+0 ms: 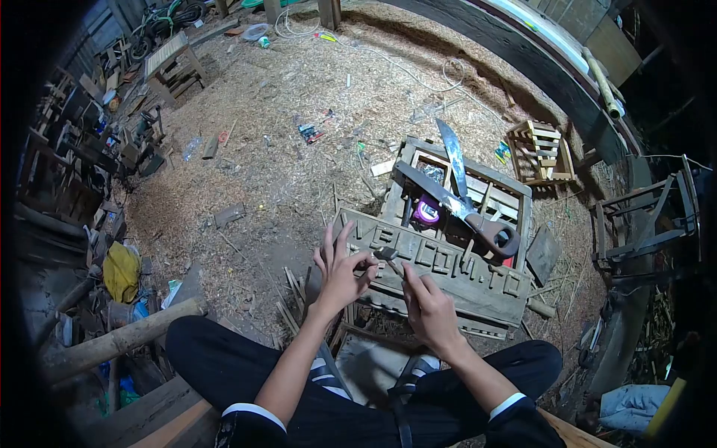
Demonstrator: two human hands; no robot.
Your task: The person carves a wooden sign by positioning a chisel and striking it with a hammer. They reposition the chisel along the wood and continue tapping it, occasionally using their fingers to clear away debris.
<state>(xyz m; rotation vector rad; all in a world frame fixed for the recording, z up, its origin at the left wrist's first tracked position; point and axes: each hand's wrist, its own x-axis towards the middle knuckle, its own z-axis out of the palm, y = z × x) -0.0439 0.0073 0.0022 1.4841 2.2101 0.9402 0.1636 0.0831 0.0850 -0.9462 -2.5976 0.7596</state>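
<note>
My right hand [432, 305] is closed around the handle of a small hammer, its dark hammer head [385, 254] just above a wooden board. My left hand [340, 275] has thumb and forefinger pinched together beside the hammer head, other fingers spread; whatever is in the pinch is too small to make out. Raised wooden letters [424, 256] run along the board [478, 299] beneath my hands. Behind them, a handsaw [493, 233] and a second long blade [452, 158] lie across a slatted wooden frame [524, 205]. A purple tape measure [426, 212] sits near the saw.
Wood shavings cover the ground [284, 179]. A small slatted crate [544, 153] stands beyond the frame on the right, and a wooden stool [173, 66] at the far left. A pale cable [403, 67] trails across the back. A pole [123, 340] lies near my left knee.
</note>
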